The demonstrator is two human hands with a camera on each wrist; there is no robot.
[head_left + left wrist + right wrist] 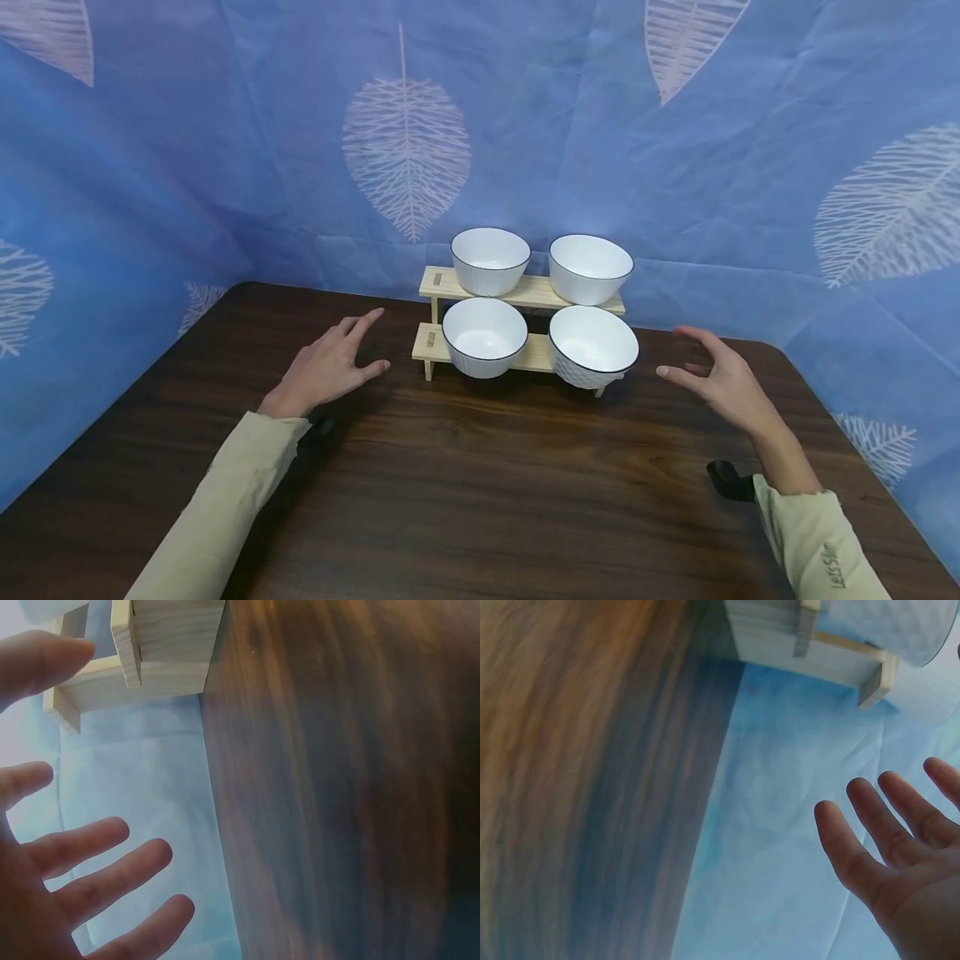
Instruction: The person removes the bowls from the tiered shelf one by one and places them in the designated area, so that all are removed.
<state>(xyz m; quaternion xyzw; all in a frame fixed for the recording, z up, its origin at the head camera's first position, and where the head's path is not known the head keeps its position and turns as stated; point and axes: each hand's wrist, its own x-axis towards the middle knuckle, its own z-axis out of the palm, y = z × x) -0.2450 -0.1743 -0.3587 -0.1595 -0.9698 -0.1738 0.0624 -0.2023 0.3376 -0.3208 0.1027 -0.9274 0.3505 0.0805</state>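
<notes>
Several white bowls with dark rims sit on a two-tier wooden rack near the table's back edge. On the upper tier are a left bowl and a right bowl; on the lower tier, a left bowl and a right bowl with a textured outside. My left hand hovers left of the rack, fingers spread, holding nothing. To the rack's right, my right hand is held up with loosely bent fingers, also holding nothing. Neither touches a bowl; the lower right bowl is nearest my right hand.
The dark wooden table has rounded back corners. Behind and beside it hangs a blue cloth with white leaf prints, close behind the rack. A black strap piece shows at my right wrist.
</notes>
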